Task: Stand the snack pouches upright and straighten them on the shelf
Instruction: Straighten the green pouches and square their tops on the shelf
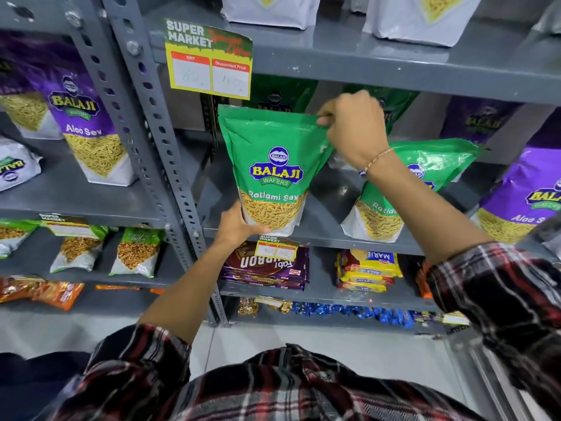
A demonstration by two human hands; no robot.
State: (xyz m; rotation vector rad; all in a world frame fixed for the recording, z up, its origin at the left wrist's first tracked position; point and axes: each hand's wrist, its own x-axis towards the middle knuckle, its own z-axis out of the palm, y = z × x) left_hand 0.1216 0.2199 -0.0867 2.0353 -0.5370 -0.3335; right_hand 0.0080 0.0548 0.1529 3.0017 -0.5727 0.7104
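between both hands stands a green ratlami sev pouch (271, 165), upright at the shelf (318, 235) front edge. left hand (239, 223) cups its bottom corner; right hand (352, 126) pinches its top right corner. just right of that hand, a second green pouch (419, 177) leans back.

Plaid flannel shirt (273, 387): dark red, black and white check; sleeves rolled up. Thin beaded bracelet (378, 159) on right wrist.
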